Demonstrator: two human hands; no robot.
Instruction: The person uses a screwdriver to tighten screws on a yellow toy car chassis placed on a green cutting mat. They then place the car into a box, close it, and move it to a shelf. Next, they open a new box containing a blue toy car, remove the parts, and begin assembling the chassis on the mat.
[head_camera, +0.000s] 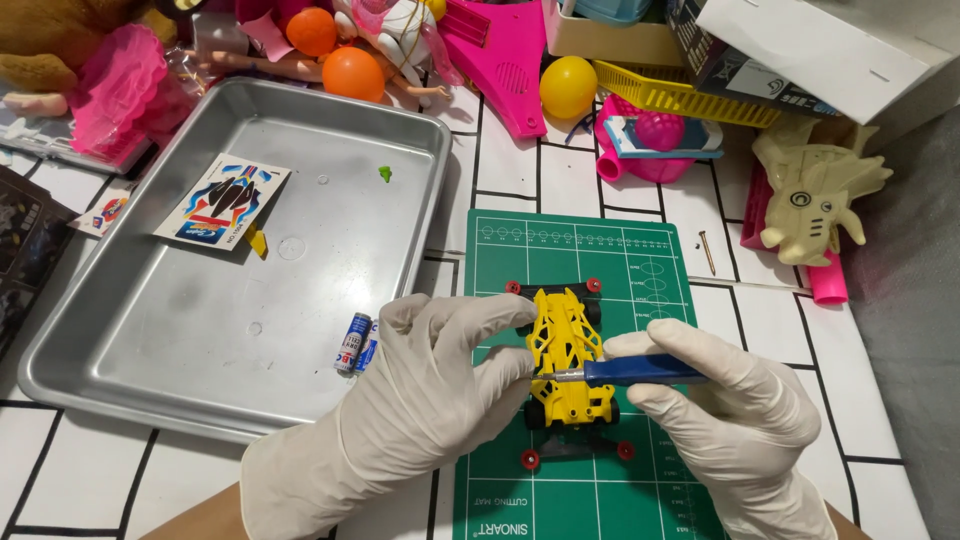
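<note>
**Yellow model car held between gloved hands on cutting mat**

Both hands wear white gloves. Left hand (430, 400) is closed around the left side of the yellow model car (568, 355), fingertips on its body. Right hand (735, 410) grips a blue-handled screwdriver (625, 372); its metal tip reaches leftward onto the car's middle. The car sits between the hands on the green cutting mat (580, 250), long axis running away from the person; which end is the front I cannot tell. Red rollers mark its four corners.

Beyond the hands the mat is bare up to its far edge. Left of the left hand: metal tray (300, 150), holding a sticker sheet (222, 202); batteries (357, 343) lie just beside the left fingers. Toys crowd the far worktop (80, 470).
</note>
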